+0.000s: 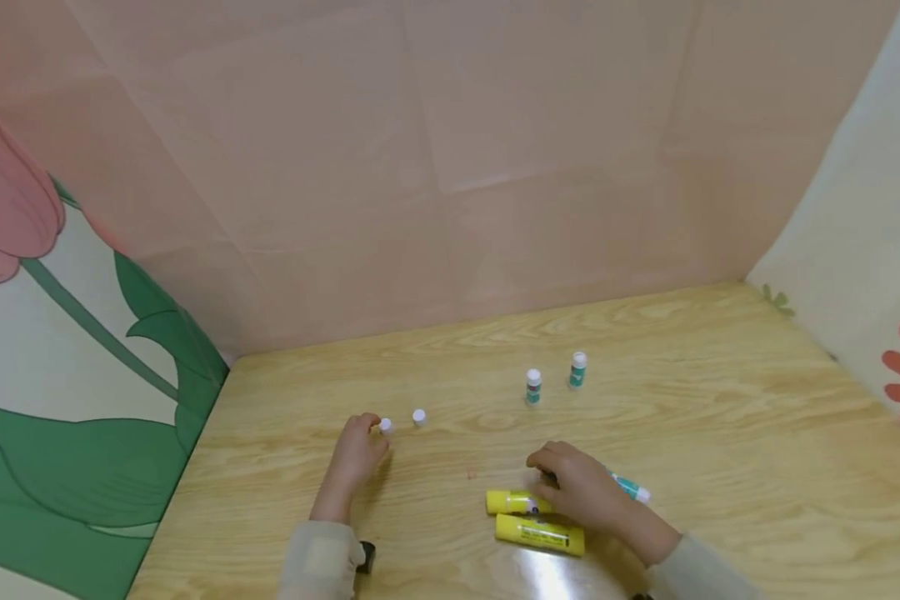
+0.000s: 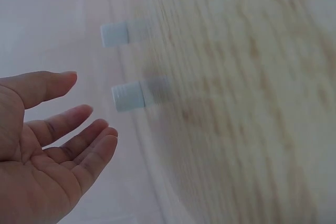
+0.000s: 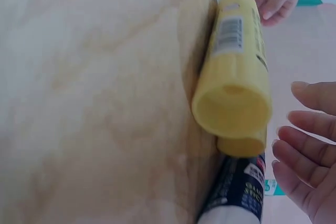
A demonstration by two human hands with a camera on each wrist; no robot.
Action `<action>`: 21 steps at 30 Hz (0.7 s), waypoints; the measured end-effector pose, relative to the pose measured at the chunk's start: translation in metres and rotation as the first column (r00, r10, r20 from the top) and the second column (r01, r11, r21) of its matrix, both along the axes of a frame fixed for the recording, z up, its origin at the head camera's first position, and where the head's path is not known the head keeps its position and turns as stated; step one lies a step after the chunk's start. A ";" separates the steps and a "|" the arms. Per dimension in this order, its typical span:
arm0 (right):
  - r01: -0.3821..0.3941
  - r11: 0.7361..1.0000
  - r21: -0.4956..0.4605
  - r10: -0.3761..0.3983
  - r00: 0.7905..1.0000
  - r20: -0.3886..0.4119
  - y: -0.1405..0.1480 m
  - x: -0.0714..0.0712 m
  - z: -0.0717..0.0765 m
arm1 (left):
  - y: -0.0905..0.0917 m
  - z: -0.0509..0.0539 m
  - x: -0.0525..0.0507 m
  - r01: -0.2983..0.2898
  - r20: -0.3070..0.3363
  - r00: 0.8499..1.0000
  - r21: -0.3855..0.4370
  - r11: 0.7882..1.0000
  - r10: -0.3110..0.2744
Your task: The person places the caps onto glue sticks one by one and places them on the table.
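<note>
While the L hand (image 1: 354,457) sits left of ctr in the lower half of the head view, its fingertips are just beside a white cap (image 1: 386,427); a second white cap (image 1: 419,417) stands near it, a bit to the right. L wrist view shows that hand w/ thumb and fingers loosely bent, nothing in its grasp, a small gap btwn fingertips and the nearer cap. R hand (image 1: 581,490), lower right of ctr, is over/beside two yellow tubes lying on the table (image 1: 450,575): the front yellow tube (image 1: 540,535) in full view, the back yellow tube (image 1: 512,502) partly hidden by the hand. R wrist view has those fingers slightly curved, apart from the tubes, grip released; also a dark-blue tube (image 3: 239,188), bottom ctr-right, w/ a white end. Teal tube (image 1: 627,485) pokes out right of the R hand, white end toward lower right; can't tell if it's the dark-blue one. Two small white-capped bottles stand upright right of ctr, approx mid-height: L bottle (image 1: 533,387), R bottle (image 1: 577,371) slightly higher in frame.
</note>
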State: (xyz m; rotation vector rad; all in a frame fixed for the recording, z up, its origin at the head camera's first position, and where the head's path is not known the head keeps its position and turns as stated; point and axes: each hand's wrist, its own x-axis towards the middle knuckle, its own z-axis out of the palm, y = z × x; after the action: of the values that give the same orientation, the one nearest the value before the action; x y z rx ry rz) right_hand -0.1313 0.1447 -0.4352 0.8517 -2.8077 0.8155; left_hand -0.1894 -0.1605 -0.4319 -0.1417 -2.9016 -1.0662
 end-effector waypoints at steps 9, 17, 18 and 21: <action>0.100 0.994 0.041 -0.099 0.995 -0.028 0.005 -0.006 0.005 | -0.001 -0.007 -0.003 0.020 0.019 1.000 -0.019 1.000 -0.020; 0.122 0.991 0.047 -0.121 0.993 -0.006 0.006 -0.009 0.008 | -0.002 -0.010 -0.005 0.036 0.000 0.999 -0.040 0.999 -0.036; 0.123 0.991 0.044 -0.123 0.992 -0.007 0.006 -0.009 0.008 | -0.002 -0.010 -0.005 0.036 -0.002 0.999 -0.040 0.999 -0.036; 0.126 0.992 0.019 -0.126 0.992 -0.012 0.007 -0.012 0.010 | -0.001 -0.009 -0.007 0.034 -0.013 0.999 -0.037 0.999 -0.035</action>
State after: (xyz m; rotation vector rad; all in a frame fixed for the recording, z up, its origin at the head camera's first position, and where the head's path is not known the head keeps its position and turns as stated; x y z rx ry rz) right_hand -0.1432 0.1517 -0.4253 0.6703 -2.8308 0.7629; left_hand -0.1968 -0.1611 -0.4414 -0.1999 -2.9183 -1.0130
